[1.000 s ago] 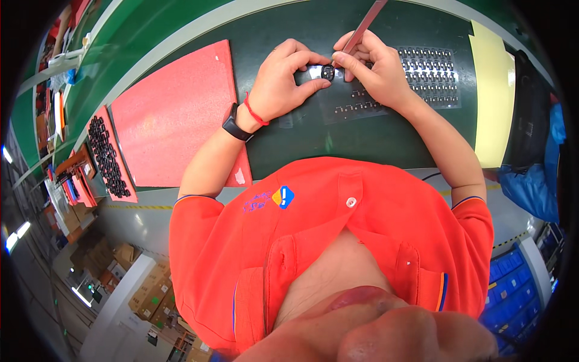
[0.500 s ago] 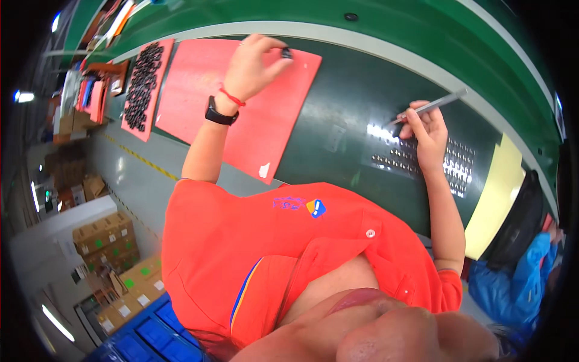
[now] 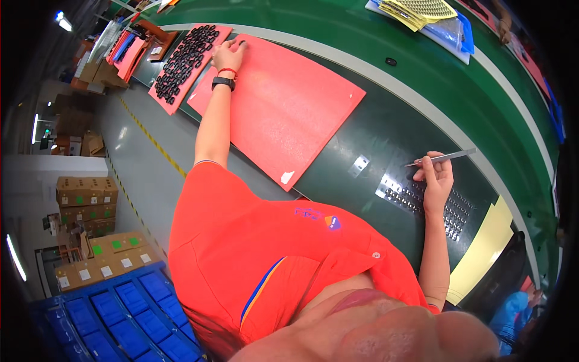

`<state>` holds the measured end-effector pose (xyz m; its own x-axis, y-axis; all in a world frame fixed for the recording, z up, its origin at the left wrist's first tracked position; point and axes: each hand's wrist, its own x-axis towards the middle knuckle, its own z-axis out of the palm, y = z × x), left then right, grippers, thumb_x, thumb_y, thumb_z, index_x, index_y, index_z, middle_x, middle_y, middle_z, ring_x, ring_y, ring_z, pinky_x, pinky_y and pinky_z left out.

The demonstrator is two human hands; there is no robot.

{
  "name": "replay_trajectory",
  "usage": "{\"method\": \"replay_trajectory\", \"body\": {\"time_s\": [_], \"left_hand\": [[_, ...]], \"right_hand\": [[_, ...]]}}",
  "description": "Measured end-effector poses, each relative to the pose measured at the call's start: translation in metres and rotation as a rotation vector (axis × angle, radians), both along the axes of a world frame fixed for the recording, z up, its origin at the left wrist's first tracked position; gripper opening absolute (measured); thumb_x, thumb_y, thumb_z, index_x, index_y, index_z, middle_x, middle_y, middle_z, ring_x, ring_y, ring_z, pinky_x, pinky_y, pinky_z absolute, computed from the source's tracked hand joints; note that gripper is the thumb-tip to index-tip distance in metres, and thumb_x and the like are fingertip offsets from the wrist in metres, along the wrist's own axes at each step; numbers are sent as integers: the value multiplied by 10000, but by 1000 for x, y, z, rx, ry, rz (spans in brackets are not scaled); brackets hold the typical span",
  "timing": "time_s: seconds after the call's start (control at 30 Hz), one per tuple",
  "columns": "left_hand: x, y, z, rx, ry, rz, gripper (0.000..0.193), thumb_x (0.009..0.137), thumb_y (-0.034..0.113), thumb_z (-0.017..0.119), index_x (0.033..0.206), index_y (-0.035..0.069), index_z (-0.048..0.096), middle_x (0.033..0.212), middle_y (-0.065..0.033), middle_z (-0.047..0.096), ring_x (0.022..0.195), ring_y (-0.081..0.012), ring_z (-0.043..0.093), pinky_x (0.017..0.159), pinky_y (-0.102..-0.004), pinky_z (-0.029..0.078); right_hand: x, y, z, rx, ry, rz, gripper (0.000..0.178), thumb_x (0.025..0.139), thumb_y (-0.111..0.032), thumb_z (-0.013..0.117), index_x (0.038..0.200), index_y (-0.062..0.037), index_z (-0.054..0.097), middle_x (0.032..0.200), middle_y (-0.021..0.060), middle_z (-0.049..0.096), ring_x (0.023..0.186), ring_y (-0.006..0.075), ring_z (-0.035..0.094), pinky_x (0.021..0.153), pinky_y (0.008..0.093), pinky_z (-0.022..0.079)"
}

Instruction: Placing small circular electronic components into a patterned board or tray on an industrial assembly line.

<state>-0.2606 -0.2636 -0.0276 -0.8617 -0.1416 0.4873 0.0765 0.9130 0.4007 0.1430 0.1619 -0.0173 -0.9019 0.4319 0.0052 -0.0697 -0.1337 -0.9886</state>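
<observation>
My left hand (image 3: pixel 227 58) is stretched out over the far left corner of a large pink foam sheet (image 3: pixel 289 102). A small black part (image 3: pixel 242 43) is pinched at its fingertips. Just left of that hand, a narrower pink sheet carries many black ring-like parts (image 3: pixel 184 63). On the right, my right hand (image 3: pixel 438 186) is closed round a pair of grey metal tweezers (image 3: pixel 452 156), their tips pointing left. Below the tips, a clear sheet with rows of small shiny pieces (image 3: pixel 401 196) lies on the dark green table; my right hand and forearm cover part of it.
A small silvery piece (image 3: pixel 359 166) lies between the pink sheet and the rows. Yellow paper (image 3: pixel 482 247) is at the right end. Across the green ledge sit a blue tray (image 3: pixel 464 36) with yellow sheets and another person's hand (image 3: pixel 505 31). Cartons (image 3: pixel 87 191) and blue bins (image 3: pixel 129 308) stand left.
My left hand has moved left with the small black part, close to the black ring-like parts. The view has shifted. My right hand still holds the tweezers near the rows.
</observation>
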Motion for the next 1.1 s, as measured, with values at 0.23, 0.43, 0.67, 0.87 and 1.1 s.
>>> {"method": "replay_trajectory", "body": {"time_s": [0.23,0.43,0.67,0.87,1.1], "left_hand": [[117,19,33,-321,-471,-164,1155,679,737,639,1498,81,156,1532,-247,150,1426,-417,102,1100,-613,128],[167,73,21,-292,-592,-153,1129,716,783,551,1491,51,178,1517,-294,135,1396,-508,87,1075,-660,130],[173,123,31,-384,-507,-122,1062,719,761,568,1453,46,290,1469,-264,280,1347,-499,248,1023,-662,255],[142,116,54,-461,-586,-421,876,758,598,660,1364,8,433,1328,-272,468,1247,-379,463,1018,-458,387],[132,126,73,-633,-529,-461,771,742,512,727,1328,71,491,1255,-192,547,1166,-349,532,963,-410,445]], "right_hand": [[0,-1,-2,-20,3,-6,194,924,-70,589,1084,14,520,870,112,639,607,95,568,550,196,459],[-1,-4,2,-34,3,11,193,922,-55,585,1088,20,522,875,118,634,616,99,568,555,201,461],[-2,-4,5,-74,-27,36,203,915,-69,600,1085,11,525,871,116,645,613,94,572,569,203,464],[0,-4,5,-72,-24,48,203,911,-74,606,1082,3,527,858,105,644,596,81,562,563,204,453],[-2,-5,5,-51,-25,87,191,914,-75,602,1074,0,530,854,98,639,598,84,567,566,201,455]]}}
